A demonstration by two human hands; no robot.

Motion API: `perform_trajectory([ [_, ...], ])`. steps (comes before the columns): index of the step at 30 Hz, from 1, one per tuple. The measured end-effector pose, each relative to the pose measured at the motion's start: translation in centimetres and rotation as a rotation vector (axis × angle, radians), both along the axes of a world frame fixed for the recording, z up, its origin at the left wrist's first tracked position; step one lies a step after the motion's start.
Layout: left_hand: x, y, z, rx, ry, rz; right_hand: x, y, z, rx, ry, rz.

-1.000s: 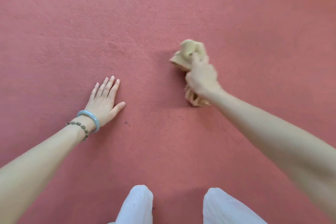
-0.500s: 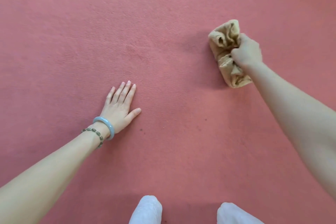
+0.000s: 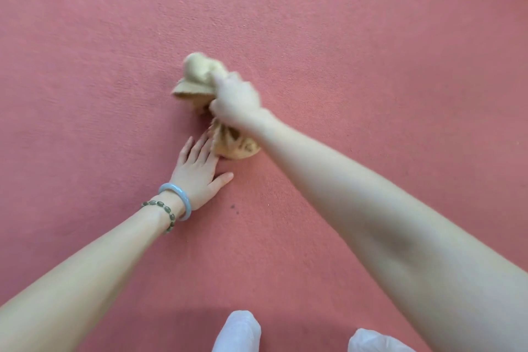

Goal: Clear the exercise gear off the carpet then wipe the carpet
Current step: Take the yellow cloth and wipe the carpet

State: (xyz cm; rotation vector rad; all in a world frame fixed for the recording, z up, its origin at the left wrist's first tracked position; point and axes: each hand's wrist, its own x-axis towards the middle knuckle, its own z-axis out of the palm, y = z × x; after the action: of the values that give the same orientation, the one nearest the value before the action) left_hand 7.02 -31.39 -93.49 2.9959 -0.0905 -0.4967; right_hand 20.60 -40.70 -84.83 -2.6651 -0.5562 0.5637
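Note:
A crumpled tan cloth [image 3: 197, 77] lies pressed on the red carpet [image 3: 371, 37] near the middle of the view. My right hand [image 3: 235, 97] grips the cloth at its middle, and the hand is blurred by motion. One end of the cloth bunches beyond the hand, the other end trails under my right wrist. My left hand [image 3: 200, 166] rests flat on the carpet with straight fingers, its fingertips right beside the cloth's near end. Two bracelets circle the left wrist. No exercise gear is in view.
My two knees in white trousers [image 3: 237, 331] show at the bottom edge. A small dark speck [image 3: 233, 206] marks the carpet just right of my left wrist. Red carpet fills the view on all sides.
My right hand has swept the cloth from the far right back to the left, close to my left hand. My left hand has stayed flat on the carpet.

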Motion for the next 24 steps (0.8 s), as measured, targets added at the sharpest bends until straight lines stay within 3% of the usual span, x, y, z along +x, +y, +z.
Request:
perform_trajectory([
  [3,0.2,-0.2,0.2,0.013,0.029,0.009,-0.7,1.1,-1.1,0.027,0.064,0.136],
  [5,0.0,0.0,0.1,-0.011,0.003,-0.002,2.1,-2.0,-1.4,0.021,0.024,0.064],
  [12,-0.1,0.2,-0.2,-0.002,-0.007,-0.011,7.7,-23.2,-1.4,-0.236,-0.163,-0.494],
  [16,-0.2,0.2,-0.1,0.006,0.001,-0.025,5.8,-28.1,-0.4,-0.296,-0.169,-0.698],
  [19,-0.2,0.2,-0.1,-0.032,-0.016,-0.002,3.5,-23.7,-0.7,-0.261,-0.178,-0.589],
  [24,-1.0,0.3,1.1,-0.207,-0.144,0.114,-7.3,-11.6,-2.1,-0.107,-0.146,-0.07],
])
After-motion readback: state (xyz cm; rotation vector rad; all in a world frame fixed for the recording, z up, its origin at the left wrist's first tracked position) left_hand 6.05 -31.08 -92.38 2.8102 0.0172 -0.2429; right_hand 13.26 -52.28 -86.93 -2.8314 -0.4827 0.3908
